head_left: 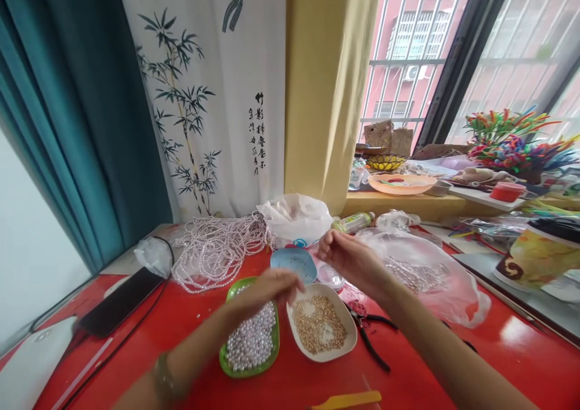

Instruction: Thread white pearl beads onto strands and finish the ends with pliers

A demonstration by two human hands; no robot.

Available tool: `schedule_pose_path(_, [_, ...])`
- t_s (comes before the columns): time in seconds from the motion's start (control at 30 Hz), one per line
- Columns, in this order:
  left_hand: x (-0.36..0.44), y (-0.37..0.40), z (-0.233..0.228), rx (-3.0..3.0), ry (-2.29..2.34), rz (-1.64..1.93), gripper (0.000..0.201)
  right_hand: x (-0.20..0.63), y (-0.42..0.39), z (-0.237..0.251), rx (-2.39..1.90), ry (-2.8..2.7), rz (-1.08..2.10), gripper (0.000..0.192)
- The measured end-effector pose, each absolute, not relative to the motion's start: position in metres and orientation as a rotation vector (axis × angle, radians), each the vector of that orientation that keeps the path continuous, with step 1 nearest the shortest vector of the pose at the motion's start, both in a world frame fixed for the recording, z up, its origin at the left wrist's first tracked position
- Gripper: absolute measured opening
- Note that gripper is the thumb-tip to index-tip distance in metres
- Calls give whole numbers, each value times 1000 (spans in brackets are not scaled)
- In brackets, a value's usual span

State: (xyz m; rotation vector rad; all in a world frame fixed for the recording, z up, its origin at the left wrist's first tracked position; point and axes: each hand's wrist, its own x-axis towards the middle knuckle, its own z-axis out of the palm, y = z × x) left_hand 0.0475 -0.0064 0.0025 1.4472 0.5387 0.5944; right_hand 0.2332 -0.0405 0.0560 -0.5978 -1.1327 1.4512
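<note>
My left hand (274,284) is over the green tray (223,361) of pearly beads (254,337). Its fingers are bent together near the cream dish's upper edge and blurred, so anything between them is hidden. Higher and to the right, my right hand (342,254) is raised with its fingers pinched together; what they hold, if anything, is too small to make out. Below the hands, gold beads (319,325) lie in the cream dish (317,357). A blue dish (292,264) with small dark specks sits behind, between the two hands.
Strands of pearly beads (217,247) are heaped at the back left, beside a white plastic bag (296,217). Black-handled pliers (374,337) lie right of the cream dish. A phone (120,304), a clear bag of beads (421,274), a yellow tool (348,400) and a paper cup (534,253) surround the work area.
</note>
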Motion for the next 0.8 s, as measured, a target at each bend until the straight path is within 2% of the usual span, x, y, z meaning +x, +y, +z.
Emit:
schedule_pose_path(0.13, [37, 31, 11, 943, 518, 1044, 17, 249, -35, 50, -764, -1250, 1322, 19])
schedule_pose_path(0.2, [44, 41, 21, 776, 495, 1182, 18, 240, -34, 46, -839, -1249, 1342, 22])
schedule_pose_path(0.27, [55, 43, 31, 750, 420, 1174, 23, 225, -31, 41, -911, -1206, 1382, 27])
schedule_pose_path(0.4, [78, 31, 38, 1137, 361, 966, 27, 193, -21, 31, -1099, -1209, 1518, 28])
schedule_pose_path(0.6, [69, 29, 9, 2233, 752, 703, 44, 190, -6, 18, -1328, -1407, 1650, 15])
schedule_pose_path(0.67, [58, 37, -2, 2387, 870, 643, 47, 201, -4, 20, -1272, -1473, 1730, 9])
schedule_pose_path(0.8, [38, 51, -10, 2315, 1097, 778, 48, 234, 1, 36, -1131, -1452, 1598, 22])
